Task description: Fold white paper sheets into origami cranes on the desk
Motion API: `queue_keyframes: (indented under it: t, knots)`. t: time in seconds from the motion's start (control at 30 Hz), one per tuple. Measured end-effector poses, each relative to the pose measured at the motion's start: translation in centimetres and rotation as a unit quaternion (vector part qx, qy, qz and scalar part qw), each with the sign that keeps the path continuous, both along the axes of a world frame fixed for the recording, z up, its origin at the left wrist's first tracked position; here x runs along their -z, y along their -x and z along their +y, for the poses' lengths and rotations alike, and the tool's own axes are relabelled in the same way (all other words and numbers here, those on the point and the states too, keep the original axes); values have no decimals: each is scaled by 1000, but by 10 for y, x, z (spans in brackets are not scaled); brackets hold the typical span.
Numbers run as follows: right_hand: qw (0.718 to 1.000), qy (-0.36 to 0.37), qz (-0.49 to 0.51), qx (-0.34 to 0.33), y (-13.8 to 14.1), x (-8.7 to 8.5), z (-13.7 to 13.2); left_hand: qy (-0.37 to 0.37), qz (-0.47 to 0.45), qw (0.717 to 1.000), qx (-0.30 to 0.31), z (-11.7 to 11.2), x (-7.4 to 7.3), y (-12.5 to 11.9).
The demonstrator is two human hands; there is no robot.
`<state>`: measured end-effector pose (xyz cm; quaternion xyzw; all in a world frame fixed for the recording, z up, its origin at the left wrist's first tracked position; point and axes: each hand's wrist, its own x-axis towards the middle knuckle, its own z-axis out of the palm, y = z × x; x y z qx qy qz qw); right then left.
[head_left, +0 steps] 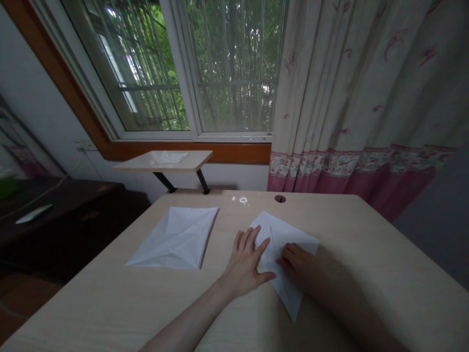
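On the pale wood desk [351,234], a folded white paper sheet [293,234] lies right of a second creased sheet [172,239], the left hand [244,261] open and flat against its edge, the right hand [296,261] pressing it with slightly curled fingers, neither hand pinching it.

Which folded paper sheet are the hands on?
The sheet at right, pinned by the left hand and right hand; the other folded sheet lies apart, untouched.
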<state>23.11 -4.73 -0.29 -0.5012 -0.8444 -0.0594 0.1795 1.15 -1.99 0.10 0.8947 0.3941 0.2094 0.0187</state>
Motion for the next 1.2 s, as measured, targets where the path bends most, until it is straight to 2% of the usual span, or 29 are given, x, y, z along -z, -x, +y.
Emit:
queue_keyframes:
  t: [0.1, 0.37, 0.6, 0.9, 1.07, 1.2]
  knots:
    - [1000, -3, 0, 10, 4, -2, 2, -6, -3, 1000, 1, 0, 0, 0]
    - [1000, -17, 8, 7, 3, 7, 5, -2, -21, 1000, 10, 0, -2, 1]
    - [1000, -15, -4, 22, 6, -2, -1, 7, -54, 999, 3, 1, -3, 1]
    - [1000, 6, 9, 21, 9, -8, -1, 10, -46, 999, 4, 2, -4, 2]
    - [1000, 15, 23, 15, 6, -4, -1, 5, -45, 999, 2, 2, -4, 1]
    - [999, 26, 33, 10, 1, 6, 1, 8, -48, 999, 4, 2, -3, 2]
